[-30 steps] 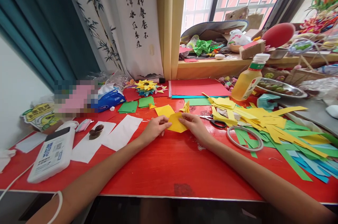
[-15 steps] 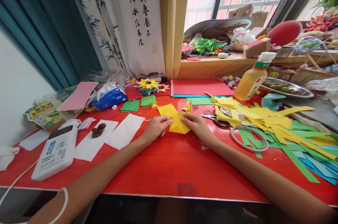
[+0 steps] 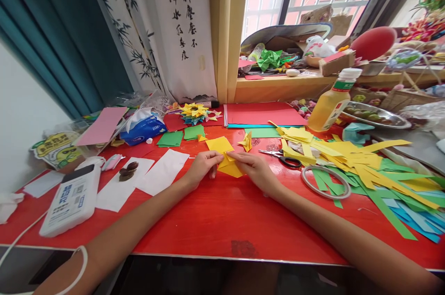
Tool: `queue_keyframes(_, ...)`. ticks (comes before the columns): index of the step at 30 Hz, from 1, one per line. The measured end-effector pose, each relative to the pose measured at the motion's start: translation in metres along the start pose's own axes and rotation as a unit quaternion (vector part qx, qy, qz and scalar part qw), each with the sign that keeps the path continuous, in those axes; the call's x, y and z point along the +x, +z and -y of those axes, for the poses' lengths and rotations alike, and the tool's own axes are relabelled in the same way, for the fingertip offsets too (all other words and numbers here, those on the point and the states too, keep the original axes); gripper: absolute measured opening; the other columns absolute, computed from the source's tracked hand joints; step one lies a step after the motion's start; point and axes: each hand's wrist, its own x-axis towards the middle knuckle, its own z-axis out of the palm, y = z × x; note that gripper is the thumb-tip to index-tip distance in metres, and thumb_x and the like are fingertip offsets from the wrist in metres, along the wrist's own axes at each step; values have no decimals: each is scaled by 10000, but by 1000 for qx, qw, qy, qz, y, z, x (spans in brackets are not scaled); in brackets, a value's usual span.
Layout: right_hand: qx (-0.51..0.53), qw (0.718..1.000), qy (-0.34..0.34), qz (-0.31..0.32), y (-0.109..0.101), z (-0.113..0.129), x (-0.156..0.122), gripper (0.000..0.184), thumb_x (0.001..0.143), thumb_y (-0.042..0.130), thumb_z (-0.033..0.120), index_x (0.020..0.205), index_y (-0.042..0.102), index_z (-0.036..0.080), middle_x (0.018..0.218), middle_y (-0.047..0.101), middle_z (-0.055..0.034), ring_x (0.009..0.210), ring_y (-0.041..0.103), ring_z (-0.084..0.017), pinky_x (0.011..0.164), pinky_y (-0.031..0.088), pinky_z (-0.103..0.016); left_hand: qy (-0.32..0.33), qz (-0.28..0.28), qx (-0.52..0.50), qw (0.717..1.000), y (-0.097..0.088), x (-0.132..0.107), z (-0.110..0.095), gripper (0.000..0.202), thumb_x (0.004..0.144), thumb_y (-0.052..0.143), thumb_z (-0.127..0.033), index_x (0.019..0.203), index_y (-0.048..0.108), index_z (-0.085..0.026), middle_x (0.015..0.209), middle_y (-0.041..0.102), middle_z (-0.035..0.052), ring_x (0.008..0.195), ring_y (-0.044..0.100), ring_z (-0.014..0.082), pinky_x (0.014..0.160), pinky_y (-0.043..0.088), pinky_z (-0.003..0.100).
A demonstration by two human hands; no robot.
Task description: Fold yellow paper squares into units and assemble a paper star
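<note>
Between my two hands is a yellow sheet of paper (image 3: 231,169), partly folded, with its upper edge turned over. My left hand (image 3: 204,165) pinches the sheet's left side. On the right, the fingers of my right hand (image 3: 256,169) close on its upper right part and cover that corner. Just behind lies a stack of flat yellow paper squares (image 3: 219,144). A small folded yellow paper piece (image 3: 246,142) stands beyond my right fingers. Black-handled scissors (image 3: 282,159) rest to the right of that hand.
Yellow, green and blue paper strips (image 3: 361,160) spread over the right side, beside a tape roll (image 3: 326,182) and a juice bottle (image 3: 328,107). At left are a white box-shaped device (image 3: 71,200), white paper sheets (image 3: 163,172) and a tissue pack (image 3: 144,128). Red paper (image 3: 264,114) lies at the back.
The yellow sheet's upper edge has been folded over toward me. My right fingers have moved slightly left and lie flatter across it; my left hand still pinches its side.
</note>
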Motion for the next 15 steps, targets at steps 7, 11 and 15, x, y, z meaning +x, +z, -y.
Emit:
queue_keyframes(7,147,983,108,10,0,2,2,314,768,485,369,1017,611,223,1018,619,-34,975,531,-205,817,423,-322,-1,0,8,1000,1,-1,0,261,727,483,-392,710,535,-137,519,454,-41,347,382,38,354,258,176)
queue_keyframes(11,193,971,140,0,2,0,4,302,719,550,353,955,636,184,998,624,-51,952,538,-211,814,426,-341,-7,1,21,1000,1,0,0,268,728,476,-392,729,546,-134,578,490,-27,355,391,30,352,270,173)
queue_keyframes(15,253,953,164,3,2,-2,4,351,711,567,307,1041,584,190,991,623,-55,931,552,-200,800,439,-345,1,-1,23,1000,1,0,2,267,728,473,-402,715,534,-142,588,500,-30,350,396,27,352,278,171)
